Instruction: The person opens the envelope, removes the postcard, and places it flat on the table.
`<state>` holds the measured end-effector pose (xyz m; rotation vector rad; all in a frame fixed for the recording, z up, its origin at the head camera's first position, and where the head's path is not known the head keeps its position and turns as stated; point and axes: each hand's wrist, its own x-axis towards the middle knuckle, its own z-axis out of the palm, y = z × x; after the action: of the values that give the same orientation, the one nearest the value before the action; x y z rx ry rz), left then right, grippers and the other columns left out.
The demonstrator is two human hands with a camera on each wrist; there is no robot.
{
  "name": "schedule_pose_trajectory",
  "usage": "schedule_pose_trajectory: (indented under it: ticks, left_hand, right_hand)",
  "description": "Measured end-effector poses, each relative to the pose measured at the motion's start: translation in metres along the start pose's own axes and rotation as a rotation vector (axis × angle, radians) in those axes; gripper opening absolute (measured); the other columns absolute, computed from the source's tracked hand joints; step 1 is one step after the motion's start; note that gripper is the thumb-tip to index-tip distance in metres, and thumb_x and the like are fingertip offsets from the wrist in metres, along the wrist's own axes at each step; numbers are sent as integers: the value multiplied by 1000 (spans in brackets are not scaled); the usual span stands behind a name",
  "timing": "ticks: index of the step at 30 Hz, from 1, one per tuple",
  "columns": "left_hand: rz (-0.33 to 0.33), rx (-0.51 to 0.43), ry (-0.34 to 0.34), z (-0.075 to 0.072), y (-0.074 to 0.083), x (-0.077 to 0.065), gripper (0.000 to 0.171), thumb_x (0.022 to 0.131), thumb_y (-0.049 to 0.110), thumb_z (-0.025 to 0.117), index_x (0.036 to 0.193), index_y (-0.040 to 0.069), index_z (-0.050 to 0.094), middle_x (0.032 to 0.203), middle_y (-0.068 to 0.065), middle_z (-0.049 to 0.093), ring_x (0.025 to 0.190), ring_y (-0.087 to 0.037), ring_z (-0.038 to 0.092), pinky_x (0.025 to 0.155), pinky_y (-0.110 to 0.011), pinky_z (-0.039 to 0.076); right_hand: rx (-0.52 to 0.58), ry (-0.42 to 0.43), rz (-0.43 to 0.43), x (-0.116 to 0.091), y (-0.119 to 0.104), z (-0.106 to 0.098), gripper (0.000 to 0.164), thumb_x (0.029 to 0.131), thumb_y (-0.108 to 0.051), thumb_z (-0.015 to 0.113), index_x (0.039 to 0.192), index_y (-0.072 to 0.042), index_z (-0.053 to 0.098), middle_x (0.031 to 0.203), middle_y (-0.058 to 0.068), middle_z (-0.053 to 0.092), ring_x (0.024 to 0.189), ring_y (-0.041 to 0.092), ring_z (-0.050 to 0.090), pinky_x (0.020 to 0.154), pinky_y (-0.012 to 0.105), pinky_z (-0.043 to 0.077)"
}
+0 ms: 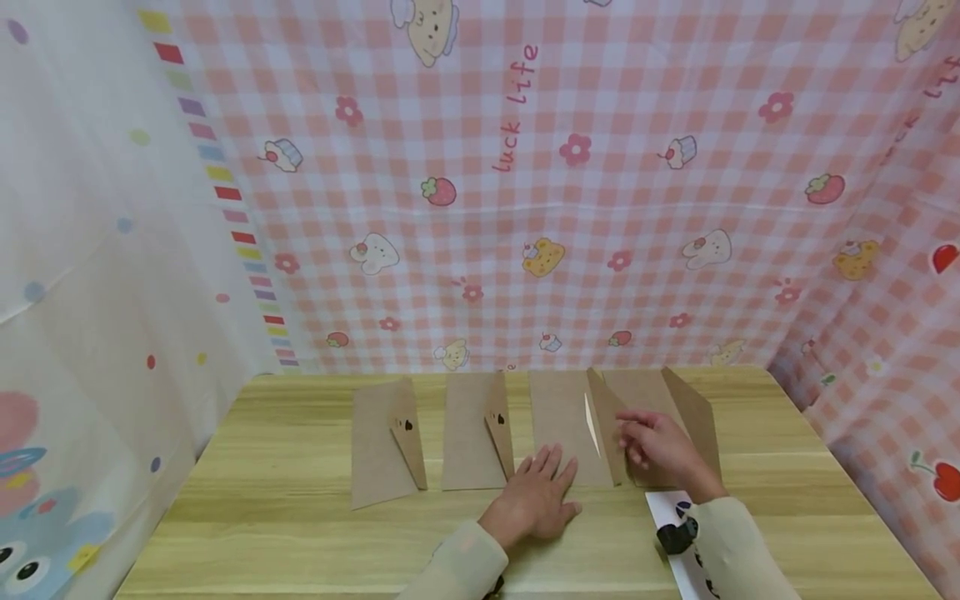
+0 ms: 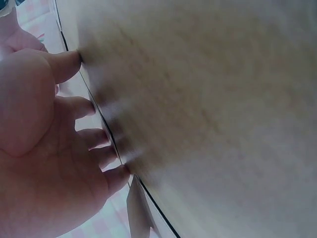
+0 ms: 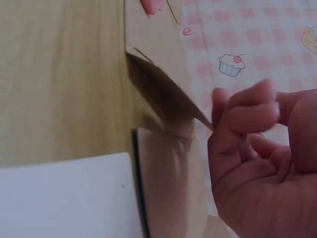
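Several brown paper envelopes stand in a row on the wooden table. My left hand [image 1: 536, 498] lies palm down with fingers spread, its fingertips on the lower part of the third envelope [image 1: 558, 425]. That envelope's flap [image 1: 606, 429] stands raised on its right side, with a pale strip showing beside it. My right hand [image 1: 658, 446] is at this flap, fingers loosely bent. In the right wrist view, the flap's tip meets the outer side of the bent fingers [image 3: 247, 119]. Just right, the fourth envelope [image 1: 637, 392] has its flap [image 1: 693, 417] unfolded, partly hidden by the right hand.
Left of these lie two envelopes [image 1: 375, 442] [image 1: 467, 433], their narrow flaps bearing small dark heart marks. A white sheet [image 1: 660, 504] with dark marks lies under the right forearm. Behind the wooden table [image 1: 262, 500] hangs a pink checked cloth [image 1: 480, 225].
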<state>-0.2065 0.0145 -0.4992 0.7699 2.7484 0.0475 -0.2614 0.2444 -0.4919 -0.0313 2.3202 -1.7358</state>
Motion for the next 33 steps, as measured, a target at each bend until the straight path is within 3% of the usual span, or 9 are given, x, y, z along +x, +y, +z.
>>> schedule_pose_trajectory:
  ticks: [12,19,26,29,33]
  left_hand:
    - [-9,-9,-15,1,-1,0,65,102,53,40,159,27,23,166,-2,15,153,-18,13,122,-36,19]
    - [-8,-16,-10,-1,0,0,64,102,52,41,159,26,25,166,-3,17,153,-19,14,121,-36,20]
    - [-10,-29,-10,-2,0,-1,64,102,52,42,158,27,26,166,-3,17,153,-19,15,121,-36,20]
    - [-14,-37,-1,-3,2,-1,64,102,52,43,158,26,27,166,-4,17,152,-20,16,121,-38,21]
    - [-30,-61,15,-6,5,0,64,101,51,46,157,23,31,165,-6,20,152,-22,19,120,-41,23]
  right_hand:
    - [-52,38,31,7,-4,1,38,103,-10,47,133,13,48,91,12,64,65,12,56,56,25,49]
    - [-136,57,-5,18,0,6,35,101,-11,52,128,12,52,84,8,58,64,12,49,53,25,43]
    - [-315,100,-59,22,6,10,32,98,-15,58,121,8,57,111,20,65,98,24,59,83,32,46]
    - [-314,95,-27,22,7,10,33,98,-19,59,121,4,54,112,20,63,103,29,58,86,35,45]
    - [-307,101,2,24,11,10,34,97,-22,62,120,0,52,102,14,60,94,24,54,80,32,41]
